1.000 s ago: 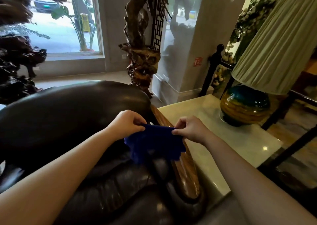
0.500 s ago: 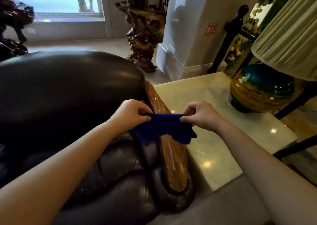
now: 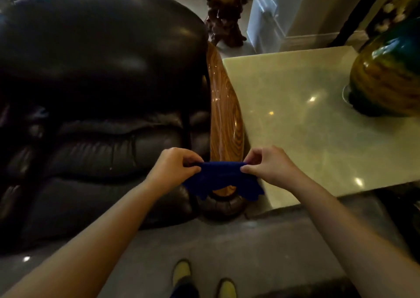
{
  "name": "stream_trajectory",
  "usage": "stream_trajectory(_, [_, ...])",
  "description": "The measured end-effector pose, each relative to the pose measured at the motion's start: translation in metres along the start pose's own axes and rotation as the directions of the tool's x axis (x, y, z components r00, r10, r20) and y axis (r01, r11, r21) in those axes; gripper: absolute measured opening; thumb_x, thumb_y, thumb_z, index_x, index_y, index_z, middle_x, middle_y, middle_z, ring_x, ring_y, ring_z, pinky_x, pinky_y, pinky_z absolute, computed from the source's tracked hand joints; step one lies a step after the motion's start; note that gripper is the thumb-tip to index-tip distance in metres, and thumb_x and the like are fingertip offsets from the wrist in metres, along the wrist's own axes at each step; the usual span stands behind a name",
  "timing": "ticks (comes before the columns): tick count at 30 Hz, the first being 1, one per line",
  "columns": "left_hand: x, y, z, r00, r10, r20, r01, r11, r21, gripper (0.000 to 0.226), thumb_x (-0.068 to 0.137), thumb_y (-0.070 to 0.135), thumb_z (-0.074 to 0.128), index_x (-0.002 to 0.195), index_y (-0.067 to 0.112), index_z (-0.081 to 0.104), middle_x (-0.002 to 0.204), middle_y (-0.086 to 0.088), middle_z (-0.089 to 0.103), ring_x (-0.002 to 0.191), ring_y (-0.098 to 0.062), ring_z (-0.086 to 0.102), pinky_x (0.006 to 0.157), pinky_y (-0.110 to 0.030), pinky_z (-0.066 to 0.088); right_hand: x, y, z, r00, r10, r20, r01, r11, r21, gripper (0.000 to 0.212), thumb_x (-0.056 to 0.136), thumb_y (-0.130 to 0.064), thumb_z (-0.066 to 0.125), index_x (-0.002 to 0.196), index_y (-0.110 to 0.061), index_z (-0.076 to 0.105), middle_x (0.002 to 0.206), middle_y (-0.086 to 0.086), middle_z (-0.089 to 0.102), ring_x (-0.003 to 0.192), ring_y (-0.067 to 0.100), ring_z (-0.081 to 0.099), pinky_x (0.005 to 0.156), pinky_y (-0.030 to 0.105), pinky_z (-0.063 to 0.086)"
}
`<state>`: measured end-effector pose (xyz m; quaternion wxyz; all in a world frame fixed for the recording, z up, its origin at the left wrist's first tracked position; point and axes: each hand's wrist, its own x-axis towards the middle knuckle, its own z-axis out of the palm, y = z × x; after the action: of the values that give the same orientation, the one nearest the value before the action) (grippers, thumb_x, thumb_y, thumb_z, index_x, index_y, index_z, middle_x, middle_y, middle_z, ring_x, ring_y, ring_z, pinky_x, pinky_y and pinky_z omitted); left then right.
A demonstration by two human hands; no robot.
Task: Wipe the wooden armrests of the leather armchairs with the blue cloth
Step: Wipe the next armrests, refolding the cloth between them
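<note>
Both hands hold the blue cloth (image 3: 223, 177) stretched between them, at about 6 o'clock from the middle of the picture. The left hand (image 3: 175, 169) pinches the left end of the cloth with thumb and fingers closed on it; the right hand (image 3: 269, 167) pinches the right end in the same way. The cloth hangs a little below the fingers, with its lower corners loose.

The wooden armrest (image 3: 225, 115) of the dark leather armchair (image 3: 97, 81) lies directly behind the cloth. Its long axis runs from about 6 o'clock, at the near rounded end under the cloth, to about 12 o'clock, where it meets the chair back. So the cloth stands across the armrest, like a bar over it, and both hands are at nearly the same distance from the wood, one on each side. Whether the cloth already touches the wood I cannot tell; it covers the near end from this view.

At 3 o'clock of the armrest, just beside it, is a pale stone side table (image 3: 306, 127), and the glazed lamp base (image 3: 386, 77) stands on it, well apart from the hands.

In my judgement the wiping of this armrest is about to begin at the near end, and the coming move is to press the cloth down and slide it along the long axis toward 12 o'clock.
</note>
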<state>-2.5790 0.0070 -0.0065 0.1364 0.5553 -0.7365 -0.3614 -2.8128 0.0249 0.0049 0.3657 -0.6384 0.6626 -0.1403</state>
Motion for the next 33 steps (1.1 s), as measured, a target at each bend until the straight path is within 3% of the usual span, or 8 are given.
stream_trajectory(2, [-0.009,-0.010,0.024,0.999,-0.031,-0.024,0.031,0.999,0.013,0.020,0.078,0.014,0.069,0.094,0.025,0.071,0.080,0.021,0.062,0.073,0.008,0.058,0.071,-0.008,0.043,-0.006,0.019,0.017,1.000,0.000,0.008,0.000,1.000,0.001,0.015,0.073,-0.021,0.074,0.071,-0.027,0.060,0.073,-0.008,0.063,0.071,0.006,0.060,0.057,0.020,0.047])
stream_trajectory(7, [-0.009,-0.035,0.067,0.993,-0.112,-0.021,0.111,0.992,-0.055,0.024,0.075,0.015,0.071,0.077,0.039,0.066,0.066,0.024,0.059,0.069,0.018,0.056,0.051,-0.003,0.042,-0.004,0.058,0.050,1.000,0.000,-0.007,0.000,1.000,0.021,0.017,0.073,-0.021,0.074,0.069,-0.028,0.059,0.072,-0.012,0.062,0.070,0.004,0.059,0.056,0.017,0.043])
stream_trajectory(15, [0.008,-0.061,0.103,0.969,-0.234,-0.082,0.213,0.955,-0.207,0.029,0.073,0.014,0.073,0.065,0.040,0.063,0.069,0.015,0.067,0.072,0.010,0.062,0.055,-0.012,0.046,0.015,0.095,0.066,0.998,0.017,-0.053,-0.016,0.999,0.034,0.024,0.071,-0.017,0.076,0.065,-0.031,0.057,0.068,-0.014,0.060,0.068,0.003,0.058,0.057,0.018,0.043])
stream_trajectory(22, [0.021,-0.076,0.116,0.963,-0.261,-0.061,0.239,0.938,-0.251,0.024,0.075,0.013,0.071,0.071,0.036,0.065,0.073,0.011,0.068,0.074,0.010,0.062,0.053,-0.011,0.047,0.031,0.109,0.080,0.997,0.045,-0.055,-0.042,0.997,0.064,0.023,0.071,-0.019,0.076,0.067,-0.032,0.058,0.071,-0.013,0.061,0.068,0.003,0.058,0.056,0.016,0.044])
stream_trajectory(29, [0.071,-0.088,0.121,0.973,-0.226,-0.046,0.214,0.958,-0.192,0.020,0.078,0.012,0.068,0.075,0.031,0.063,0.076,0.011,0.064,0.075,0.002,0.060,0.061,-0.012,0.044,0.077,0.129,0.093,0.994,0.064,-0.088,-0.056,0.994,0.093,0.018,0.074,-0.019,0.073,0.071,-0.030,0.059,0.072,-0.013,0.061,0.070,0.003,0.057,0.055,0.015,0.041])
stream_trajectory(33, [0.124,-0.096,0.121,0.979,-0.168,-0.112,0.155,0.981,-0.119,0.014,0.083,0.012,0.062,0.091,0.022,0.065,0.088,0.009,0.064,0.087,-0.003,0.060,0.080,-0.022,0.049,0.137,0.137,0.092,0.984,0.072,-0.161,-0.064,0.997,0.053,0.009,0.078,-0.020,0.069,0.080,-0.025,0.063,0.078,-0.008,0.063,0.079,0.011,0.060,0.061,0.018,0.041])
